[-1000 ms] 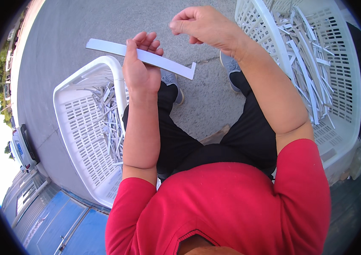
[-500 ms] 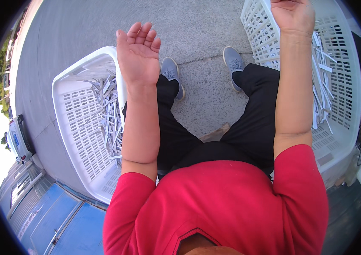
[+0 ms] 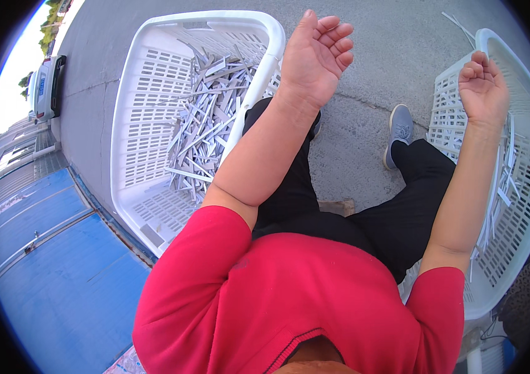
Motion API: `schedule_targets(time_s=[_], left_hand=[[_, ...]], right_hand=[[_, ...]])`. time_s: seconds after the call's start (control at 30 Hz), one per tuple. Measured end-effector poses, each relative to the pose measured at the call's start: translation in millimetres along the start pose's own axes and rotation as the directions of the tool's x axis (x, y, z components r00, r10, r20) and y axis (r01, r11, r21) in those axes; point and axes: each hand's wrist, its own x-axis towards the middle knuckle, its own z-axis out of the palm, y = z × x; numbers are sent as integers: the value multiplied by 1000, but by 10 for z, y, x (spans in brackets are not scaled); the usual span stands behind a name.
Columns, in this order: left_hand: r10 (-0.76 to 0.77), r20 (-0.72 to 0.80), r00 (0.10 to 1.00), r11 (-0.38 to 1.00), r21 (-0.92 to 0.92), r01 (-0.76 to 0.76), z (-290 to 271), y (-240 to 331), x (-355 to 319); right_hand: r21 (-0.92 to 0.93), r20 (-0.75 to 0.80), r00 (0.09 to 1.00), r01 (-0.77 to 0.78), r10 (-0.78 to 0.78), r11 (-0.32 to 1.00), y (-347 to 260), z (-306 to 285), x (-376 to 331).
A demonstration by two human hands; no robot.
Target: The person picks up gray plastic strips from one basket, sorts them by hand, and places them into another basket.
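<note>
My left hand [image 3: 316, 62] is raised palm-up, fingers apart and slightly bent, with nothing in it. It hovers beside the near rim of a white perforated plastic basket [image 3: 129, 81]. Many thin grey and white strips [image 3: 212, 118] lie jumbled in that basket. My right hand [image 3: 484, 93] is up in front of a second white basket [image 3: 529, 162] on the right. Its palm shows, the fingers are loosely curled, and I see nothing held. More long pale strips [image 3: 503, 187] lie in the right basket, partly hidden by my forearm.
Between the baskets is grey concrete ground [image 3: 358, 149] with my grey shoe [image 3: 401, 128] on it. A few strips [image 3: 459, 28] lie beyond the right basket. Blue metal panels [image 3: 59, 268] stand at left, and a white vehicle [image 3: 45, 90] is farther off.
The view has swung left, so the left basket shows more fully. My left hand has stayed empty. My right hand, cut off by the top edge before, is now wholly visible.
</note>
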Motion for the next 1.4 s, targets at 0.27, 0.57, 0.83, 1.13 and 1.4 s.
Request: schedule_targets(time_s=[0.27,0.57,0.83,1.13,1.4], left_hand=[[166,-93,982,978,140,-153,-421,535,62],[338,-348,875,504,852,144,-1836,1133,-117],[419,-642,642,-2,706,708,-4391,1009,-1168],[399,-718,570,-218,529,820,-4591,945,-1521],[439,-700,563,-292,482,826,-5020,1351,-1267]], right_hand=[[-517,78,985,-92,155,851,1200,806,-342],[-773,620,745,523,248,360,2539,1240,-563],[-655,749,658,753,-79,60,3287,1079,-355],[-469,688,662,719,298,-514,3561,1302,-299],[-570,703,681,712,205,-410,3636,1506,-214]])
